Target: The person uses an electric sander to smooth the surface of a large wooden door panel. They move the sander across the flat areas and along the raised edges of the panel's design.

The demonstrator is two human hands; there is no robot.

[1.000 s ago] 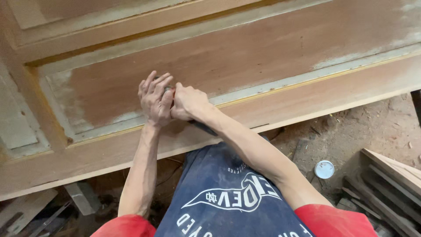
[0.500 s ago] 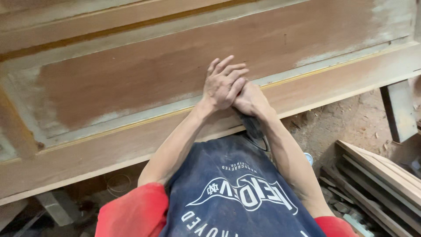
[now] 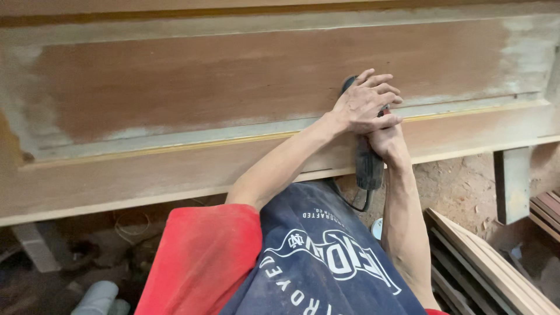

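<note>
Hands meet on a dark, dust-coated power sander (image 3: pixel 368 164), which we see pressed against the lower moulding of a large reddish-brown wooden door panel (image 3: pixel 233 76). Our left hand (image 3: pixel 367 102) lies spread on the tool's head, fingers loosely extended, just above our right hand (image 3: pixel 385 140), which is closed around the grip. The tool's body extends down over the panel's pale lower rail (image 3: pixel 146 175). Stacked wooden slats (image 3: pixel 484 262) lie below, to the right.

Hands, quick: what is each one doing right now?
Left hand: fingers spread, pressing on top of the power sander.
Right hand: closed around the sander's dark body.
</note>
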